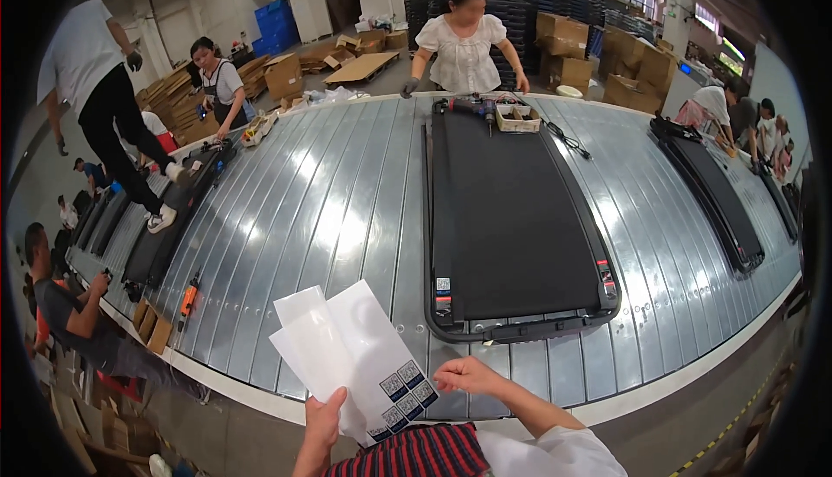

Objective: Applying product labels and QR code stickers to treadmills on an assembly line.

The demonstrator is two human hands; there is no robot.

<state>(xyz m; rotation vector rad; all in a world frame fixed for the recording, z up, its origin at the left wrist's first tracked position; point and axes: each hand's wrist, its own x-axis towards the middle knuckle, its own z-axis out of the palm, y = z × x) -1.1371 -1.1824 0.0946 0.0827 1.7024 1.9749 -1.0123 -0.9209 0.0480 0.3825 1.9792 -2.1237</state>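
My left hand [325, 418] is closed on white sticker sheets [334, 356], thumb on top. Blue-and-white code stickers [407, 390] cluster at the sheets' lower right corner. Just right of that corner, my right hand [468, 376] is closed with its fingertips pinched together. Whether a small sticker sits between them I cannot make out. Beyond my hands lies a flat treadmill deck [520, 226] with a black belt and dark frame. Near ends of its side rails carry labels, one on the left rail [443, 293] and one on the right rail [607, 279].
The deck rests on a wide metal slat conveyor [347, 208]. At its far end are a power drill [488, 115], a parts box [517, 118] and a co-worker [468, 39]. An orange screwdriver [188, 299] lies left; another person [108, 96] steps on the conveyor. More decks [706, 191] stand right.
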